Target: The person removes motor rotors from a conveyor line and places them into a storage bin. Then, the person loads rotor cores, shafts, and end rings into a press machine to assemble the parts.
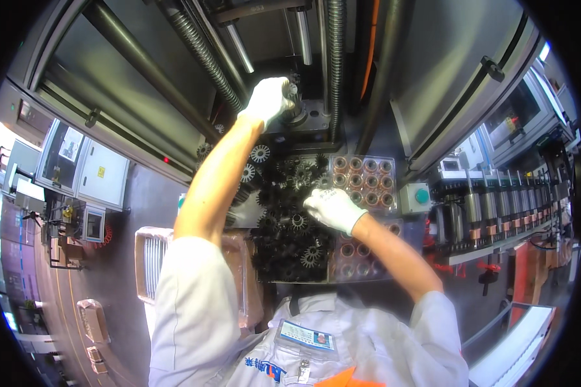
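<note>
My left hand (268, 100), in a white glove, reaches forward to the metal fixture (295, 115) at the base of the machine. Its fingers are curled closed at the top of the fixture, and whatever they grip is hidden. Below and to the right, my right hand (334, 208), also gloved, is closed with its fingertips down at a pile of dark toothed metal cores (297, 222). What it pinches, if anything, cannot be made out. Beside that hand lies a clear plastic tray (394, 169) holding several copper-coloured rings (371, 182) in its pockets.
Vertical rods and a ribbed hose (336, 64) flank the fixture. A second ring tray (348, 267) lies nearer me. A box with a green button (421, 196) stands at the right. Lined cartons (242, 274) sit at the left, and a rack of cylindrical parts (497, 209) is further right.
</note>
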Tool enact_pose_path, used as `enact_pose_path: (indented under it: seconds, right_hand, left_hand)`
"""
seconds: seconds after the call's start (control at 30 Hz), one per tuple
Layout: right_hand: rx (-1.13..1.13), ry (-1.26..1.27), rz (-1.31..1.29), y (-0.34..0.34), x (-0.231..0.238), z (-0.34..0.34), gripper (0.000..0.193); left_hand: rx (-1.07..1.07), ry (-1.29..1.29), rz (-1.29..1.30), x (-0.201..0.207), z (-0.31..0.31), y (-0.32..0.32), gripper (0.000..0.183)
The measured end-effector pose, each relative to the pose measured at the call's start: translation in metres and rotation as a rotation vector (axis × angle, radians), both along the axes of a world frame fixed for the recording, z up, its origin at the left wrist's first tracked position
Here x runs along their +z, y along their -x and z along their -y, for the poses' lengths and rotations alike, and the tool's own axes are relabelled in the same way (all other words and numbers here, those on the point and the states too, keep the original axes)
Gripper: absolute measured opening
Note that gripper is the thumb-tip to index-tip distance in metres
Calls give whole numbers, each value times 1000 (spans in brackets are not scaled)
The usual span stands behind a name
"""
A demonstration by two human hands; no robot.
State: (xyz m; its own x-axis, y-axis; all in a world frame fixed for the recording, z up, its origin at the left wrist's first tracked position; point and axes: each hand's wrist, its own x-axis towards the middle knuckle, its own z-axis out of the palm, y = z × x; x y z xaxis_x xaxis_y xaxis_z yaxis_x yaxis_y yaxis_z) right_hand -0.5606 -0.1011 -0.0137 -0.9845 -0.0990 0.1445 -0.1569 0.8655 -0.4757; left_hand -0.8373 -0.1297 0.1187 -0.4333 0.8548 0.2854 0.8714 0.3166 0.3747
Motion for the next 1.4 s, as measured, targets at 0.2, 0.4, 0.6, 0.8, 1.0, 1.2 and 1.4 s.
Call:
enact_pose_path:
  seconds: [0.2, 0.4, 0.6, 0.8, 1.0, 1.2, 1.4]
  right_hand:
    - [-76, -52, -131, -9, 10, 12, 32]
    - [-136, 175, -66, -15, 45, 5, 38]
    - [-234, 749, 99, -18, 54, -6, 18]
    - [-254, 867, 195, 5, 59, 9, 21]
    - [-313, 961, 204, 14, 60, 32, 21]
    - [-364, 934, 247, 10, 57, 31, 28]
    - [-411, 952, -60, 52, 89, 7, 32]
  left_hand:
    - [131, 81, -112, -46, 1, -4, 32]
    - [90, -204, -254, 10, 87, -52, 46]
    - [522, 322, 221, -52, 332, -84, 30]
    - [681, 680, 101, -217, 422, -134, 55]
    - [892, 477, 255, -252, 398, -142, 38]
    - [719, 541, 434, -261, 401, -172, 46]
    - [709, 305, 634, -242, 450, -173, 48]
